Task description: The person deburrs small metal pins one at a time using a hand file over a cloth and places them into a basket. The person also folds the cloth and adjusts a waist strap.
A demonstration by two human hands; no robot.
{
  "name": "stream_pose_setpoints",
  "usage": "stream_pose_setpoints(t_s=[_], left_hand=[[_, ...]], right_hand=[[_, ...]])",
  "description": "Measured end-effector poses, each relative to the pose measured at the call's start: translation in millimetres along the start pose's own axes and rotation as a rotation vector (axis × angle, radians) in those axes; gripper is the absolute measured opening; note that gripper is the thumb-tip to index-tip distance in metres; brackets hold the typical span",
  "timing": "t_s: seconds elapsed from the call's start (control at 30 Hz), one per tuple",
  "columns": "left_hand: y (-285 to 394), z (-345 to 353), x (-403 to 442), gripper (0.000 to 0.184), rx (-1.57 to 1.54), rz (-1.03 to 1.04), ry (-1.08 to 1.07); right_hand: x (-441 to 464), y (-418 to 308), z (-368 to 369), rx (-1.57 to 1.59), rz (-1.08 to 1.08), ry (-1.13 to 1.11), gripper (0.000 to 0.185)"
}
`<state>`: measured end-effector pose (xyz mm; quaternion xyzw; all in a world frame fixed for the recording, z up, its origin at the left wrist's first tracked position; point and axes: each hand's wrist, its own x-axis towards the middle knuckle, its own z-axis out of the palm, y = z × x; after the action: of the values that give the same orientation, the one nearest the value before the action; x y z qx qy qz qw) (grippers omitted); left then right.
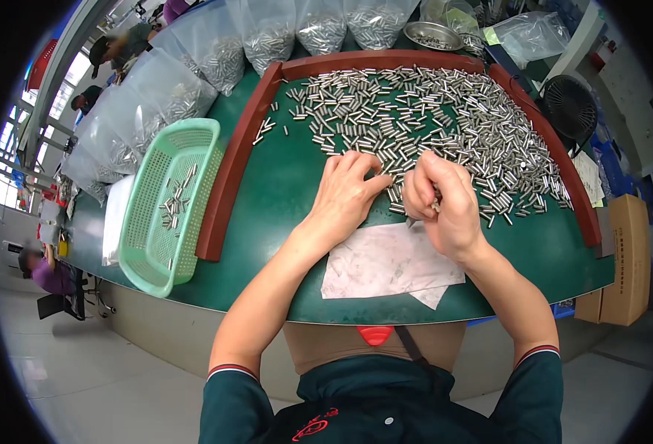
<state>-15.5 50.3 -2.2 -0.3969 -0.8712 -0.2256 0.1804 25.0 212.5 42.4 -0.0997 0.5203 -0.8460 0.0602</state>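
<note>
My left hand (346, 190) rests at the near edge of a wide spread of small metal pins (374, 133). Its fingers are bent and apart, the fingertips touching or just over the pins; no pin shows in its grasp. Beside it, my right hand (448, 203) is closed in a fist with the fingers curled in. A little something shows in the gap of that fist, too small to make out. Under the right wrist lies a stained whitish cloth (386, 263) on the green tabletop (267, 214).
A dark red wooden frame (227, 177) borders the pins. Left of it stands a light green basket (138, 237) holding some pins. Clear bags (267, 37) of pins line the back, near a metal bowl (434, 35). A black fan (569, 111) and cardboard box (628, 259) are right.
</note>
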Motion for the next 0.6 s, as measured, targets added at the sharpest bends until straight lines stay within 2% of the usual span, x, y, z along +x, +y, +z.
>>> stream_pose_setpoints(t_s=[0.17,0.4,0.6], left_hand=[[-3.0,-2.8,-3.3,0.014,-0.019,-0.018,0.014],[1.4,-5.9,-6.3,0.01,-0.045,-0.083,0.041],[0.4,-3.7,-8.9,0.011,-0.049,-0.135,0.066]], right_hand=[[-10.6,14.9,-7.1,-0.092,-0.007,0.021,0.042],[-9.6,13.8,-13.5,-0.027,0.02,0.056,0.042],[-13.3,12.9,-16.3,0.142,-0.101,0.016,0.04]])
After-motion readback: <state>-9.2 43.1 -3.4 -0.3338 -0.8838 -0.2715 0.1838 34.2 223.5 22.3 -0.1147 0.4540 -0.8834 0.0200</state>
